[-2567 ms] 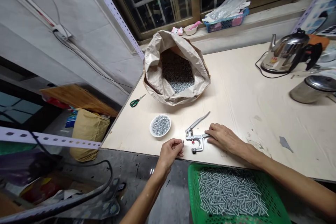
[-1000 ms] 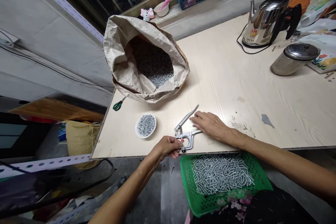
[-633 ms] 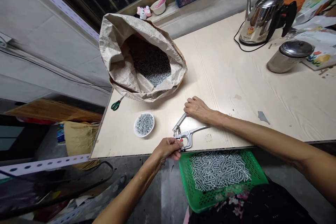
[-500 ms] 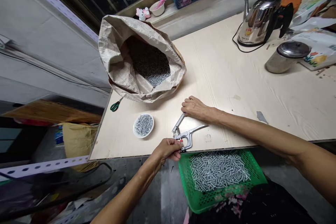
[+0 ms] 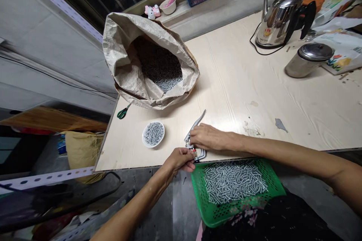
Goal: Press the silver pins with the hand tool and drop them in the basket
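Snap pliers (image 5: 202,154) of silvery metal lie at the table's front edge, one long handle pointing up and away. My left hand (image 5: 182,159) is pinched at their jaws, beside a small red part; what sits between the fingertips is too small to name. Over the pliers' middle, near the spring, is my right hand (image 5: 207,136), its fingers curled down and the tips hidden. It covers the second handle. A white bowl (image 5: 144,138) of small screw-like metal pieces stands to the left. Below the edge, a green basket (image 5: 198,192) holds many similar pieces.
A large open sack (image 5: 118,71) with metal pieces inside stands behind the bowl. Green-handled scissors (image 5: 122,113) lie beside it. At the back right are a steel kettle (image 5: 278,19) with a cord and a lidded metal canister (image 5: 304,64).
My right hand has left the upper handle's end and come down toward me, onto the pliers' middle. My left hand stays at the jaws.
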The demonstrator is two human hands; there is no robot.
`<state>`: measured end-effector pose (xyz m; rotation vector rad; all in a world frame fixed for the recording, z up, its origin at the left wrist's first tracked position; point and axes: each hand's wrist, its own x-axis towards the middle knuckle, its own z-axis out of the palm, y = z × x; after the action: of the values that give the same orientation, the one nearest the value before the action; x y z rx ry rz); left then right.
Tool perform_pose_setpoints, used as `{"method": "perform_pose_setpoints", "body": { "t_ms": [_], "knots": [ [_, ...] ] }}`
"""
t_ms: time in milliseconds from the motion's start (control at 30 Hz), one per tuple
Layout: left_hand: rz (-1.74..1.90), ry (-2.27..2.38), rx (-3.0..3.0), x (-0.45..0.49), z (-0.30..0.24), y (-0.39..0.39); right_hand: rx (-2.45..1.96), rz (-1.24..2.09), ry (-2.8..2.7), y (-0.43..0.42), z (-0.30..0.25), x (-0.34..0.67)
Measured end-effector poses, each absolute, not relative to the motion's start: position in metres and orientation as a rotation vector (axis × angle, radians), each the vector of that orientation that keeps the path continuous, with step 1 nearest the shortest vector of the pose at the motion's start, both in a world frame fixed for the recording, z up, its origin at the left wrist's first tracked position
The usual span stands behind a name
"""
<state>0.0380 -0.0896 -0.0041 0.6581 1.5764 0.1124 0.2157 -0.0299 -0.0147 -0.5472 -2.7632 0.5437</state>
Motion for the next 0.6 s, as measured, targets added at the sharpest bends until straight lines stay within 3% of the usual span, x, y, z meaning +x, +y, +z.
{"method": "perform_pose_setpoints", "body": {
  "t_ms": [333, 467, 600],
  "knots": [
    [0.219, 1.584, 0.622, 0.038, -0.004, -0.096, -0.713, 0.642, -2.611, -0.064, -0.045, 0.222],
    [0.250, 1.641, 0.661, 0.043, -0.003, -0.099, -1.027, 0.516, -2.543, -0.060, -0.048, 0.237],
    [0.390, 1.702, 0.795, 0.048, -0.003, -0.111, -1.070, 0.441, -2.639, -0.061, -0.056, 0.246]
  ]
}}
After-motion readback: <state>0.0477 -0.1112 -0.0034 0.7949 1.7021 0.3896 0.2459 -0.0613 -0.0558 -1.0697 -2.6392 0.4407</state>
